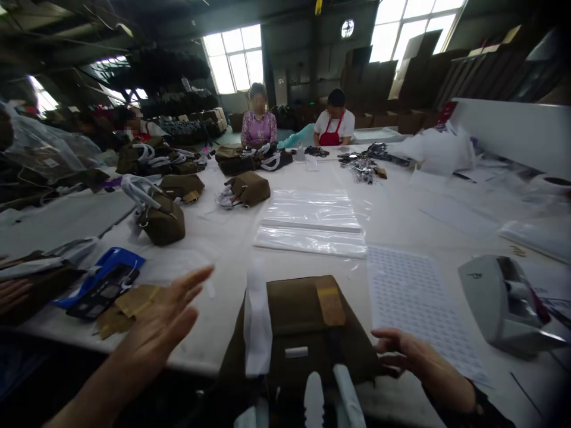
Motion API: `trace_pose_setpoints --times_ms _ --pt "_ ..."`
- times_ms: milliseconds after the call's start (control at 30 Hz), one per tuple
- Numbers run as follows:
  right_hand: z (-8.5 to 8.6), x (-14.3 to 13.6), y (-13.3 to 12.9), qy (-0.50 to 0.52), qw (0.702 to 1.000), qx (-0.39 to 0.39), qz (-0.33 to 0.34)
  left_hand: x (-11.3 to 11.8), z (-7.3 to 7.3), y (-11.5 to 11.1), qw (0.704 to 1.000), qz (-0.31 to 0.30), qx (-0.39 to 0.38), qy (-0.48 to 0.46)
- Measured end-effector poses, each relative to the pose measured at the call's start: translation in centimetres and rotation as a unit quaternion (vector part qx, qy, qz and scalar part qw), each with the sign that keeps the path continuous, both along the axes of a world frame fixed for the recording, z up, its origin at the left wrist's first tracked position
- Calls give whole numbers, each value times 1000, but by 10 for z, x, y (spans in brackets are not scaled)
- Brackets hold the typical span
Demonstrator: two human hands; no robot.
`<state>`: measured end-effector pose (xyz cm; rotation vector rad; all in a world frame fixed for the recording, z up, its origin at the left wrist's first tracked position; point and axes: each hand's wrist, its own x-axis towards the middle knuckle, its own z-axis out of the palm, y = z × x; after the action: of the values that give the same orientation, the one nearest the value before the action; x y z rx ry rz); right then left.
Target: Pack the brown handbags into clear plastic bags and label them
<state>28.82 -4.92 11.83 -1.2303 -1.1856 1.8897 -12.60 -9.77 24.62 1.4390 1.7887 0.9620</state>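
Observation:
An olive-brown handbag (294, 324) lies in front of me at the table's near edge, with a white-wrapped strap (257, 321) over its left side. A brown paper tag (331, 304) is on its upper right, and a small pale label plate (297, 352) sits on its front. My left hand (165, 318) is raised left of the bag, fingers stretched, holding nothing. Close by the bag's lower right edge is my right hand (405, 352), its fingers loosely apart; whether the fingertips touch the bag I cannot tell. White-wrapped handle parts (348, 395) stick up at the bottom.
Clear plastic bags (312, 223) lie beyond the handbag. To the right are a printed label sheet (414, 303) and a grey tape dispenser (495, 303). Brown paper (138, 302), a blue item (107, 267), more bags (163, 220) and another person's hand (13, 294) are left. Two people sit opposite.

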Motion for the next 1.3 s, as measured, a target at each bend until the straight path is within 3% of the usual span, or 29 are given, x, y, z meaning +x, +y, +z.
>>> trace_pose_setpoints --times_ms 67,133,200,333,467,533,633,733,800,1033,1133,1233,1300 --pt "-2 -4 -3 -79 996 25 34 -5 -36 -2 997 17 -70 -7" --pt "-8 -16 0 -126 989 62 41 7 -72 -8 989 -12 -139 -58" --pt "-17 -32 6 -172 974 139 45 27 -98 -11 987 -28 -130 -89" --pt "-42 -60 32 -267 915 301 -24 56 -121 9 996 18 -28 -80" --pt "-62 -67 54 -238 891 367 -121 67 -149 30 995 21 84 -49" --pt "-70 -63 47 -229 876 399 -145 71 -165 25 992 14 121 -16" --pt "-79 -54 10 -250 855 433 -140 73 -180 0 991 -10 130 21" --pt "-81 -52 -28 -270 856 412 -157 71 -181 -21 991 -37 121 47" --pt "-79 -55 -37 -267 865 386 -177 70 -180 -20 989 -47 121 70" --pt "-67 -63 0 -262 877 361 -175 62 -172 18 991 -58 81 90" --pt "-62 -58 15 -280 882 345 -158 58 -143 29 985 -54 104 126" --pt "-59 -54 30 -316 872 355 -113 79 -94 58 964 -51 207 162" --pt "-56 -52 38 -332 868 360 -83 109 -66 94 954 -146 210 158"
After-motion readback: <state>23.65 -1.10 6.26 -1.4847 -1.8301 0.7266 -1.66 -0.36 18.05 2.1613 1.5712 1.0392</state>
